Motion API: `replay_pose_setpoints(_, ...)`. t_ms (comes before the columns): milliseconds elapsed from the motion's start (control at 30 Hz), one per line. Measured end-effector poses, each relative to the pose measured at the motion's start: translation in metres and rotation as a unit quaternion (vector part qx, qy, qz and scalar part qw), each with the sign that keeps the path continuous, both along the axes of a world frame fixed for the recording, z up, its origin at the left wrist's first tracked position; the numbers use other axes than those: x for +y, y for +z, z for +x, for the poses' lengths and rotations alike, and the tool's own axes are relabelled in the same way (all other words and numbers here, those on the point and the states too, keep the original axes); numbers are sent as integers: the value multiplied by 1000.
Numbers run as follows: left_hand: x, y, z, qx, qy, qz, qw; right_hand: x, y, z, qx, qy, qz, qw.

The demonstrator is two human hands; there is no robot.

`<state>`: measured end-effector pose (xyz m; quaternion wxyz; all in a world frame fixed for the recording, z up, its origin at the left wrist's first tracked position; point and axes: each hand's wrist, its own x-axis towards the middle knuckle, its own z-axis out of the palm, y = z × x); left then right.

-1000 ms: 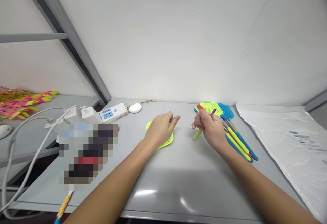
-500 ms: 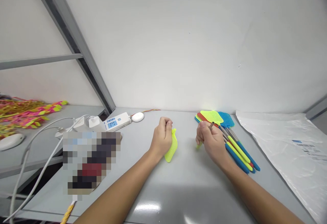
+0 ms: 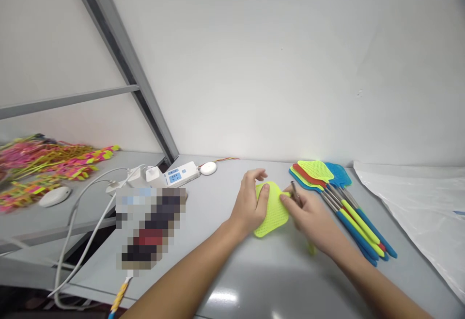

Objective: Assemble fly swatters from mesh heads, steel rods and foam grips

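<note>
My left hand point(image 3: 247, 207) grips a yellow-green mesh fly swatter head point(image 3: 276, 218) along its left side, thumb on the front. At the head's narrow neck, my right hand point(image 3: 315, 221) pinches with thumb and fingers. A metal rod point(image 3: 296, 195) sticks up out of the right hand, while a blurred yellow-green end point(image 3: 311, 248) shows below it. Whether the rod is joined to the neck, I cannot tell. To the right lies a pile of fly swatters with blue point(image 3: 339, 173), red and yellow-green point(image 3: 316, 169) heads, metal shafts and coloured grips point(image 3: 359, 222).
A white plastic bag point(image 3: 410, 202) covers the table's right side. On the left are a power strip point(image 3: 183, 173) with plugs and cables, a small white round device point(image 3: 208, 168) and a pixelated object point(image 3: 152, 231). Colourful strands point(image 3: 61, 161) lie on the neighbouring surface.
The hands have come together, with the swatter head turned to face me and its neck now at my right fingers. The left fingers have loosened from a fist. The view has shifted slightly.
</note>
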<state>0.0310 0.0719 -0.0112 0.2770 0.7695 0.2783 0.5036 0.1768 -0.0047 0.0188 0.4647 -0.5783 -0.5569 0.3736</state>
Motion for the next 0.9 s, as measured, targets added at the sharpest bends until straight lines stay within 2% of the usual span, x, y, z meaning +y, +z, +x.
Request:
replay_pose_setpoints(100, 8, 0, -3, -93, 5, -117, 989, 4, -4, 7, 165, -61, -34, 984)
replay_pose_setpoints(167, 11, -1, -3, -168, -52, -243, 954, 7, -7, 8, 250, -91, -35, 963)
replay_pose_setpoints(233, 8, -3, -1, -192, -143, -342, 909, 9, -10, 5, 300, -109, -24, 947)
replay_pose_setpoints(300, 1, -4, 4, -159, -223, -381, 883, 10, -14, -2, 321, -114, -15, 940)
replay_pose_setpoints(367, -6, -4, 8, -124, -245, -385, 881, 9, -17, -11, 319, -104, -14, 942)
replay_pose_setpoints(467, -7, -3, 11, -169, -194, -383, 887, 5, -17, -21, 301, -67, -26, 951)
replay_pose_setpoints(600, 2, 6, 5, -305, -133, -391, 858, -2, -11, -25, 245, -30, -39, 968)
replay_pose_setpoints(733, 7, 18, -2, -372, -94, -371, 846, -9, -12, -22, 64, -28, 9, 998)
replay_pose_setpoints(833, 8, 21, -6, -392, -81, -344, 849, -12, -19, -22, -65, -2, 17, 998)
replay_pose_setpoints(900, 9, 21, -7, -389, -78, -335, 855, -12, -22, -23, -110, 18, 22, 994)
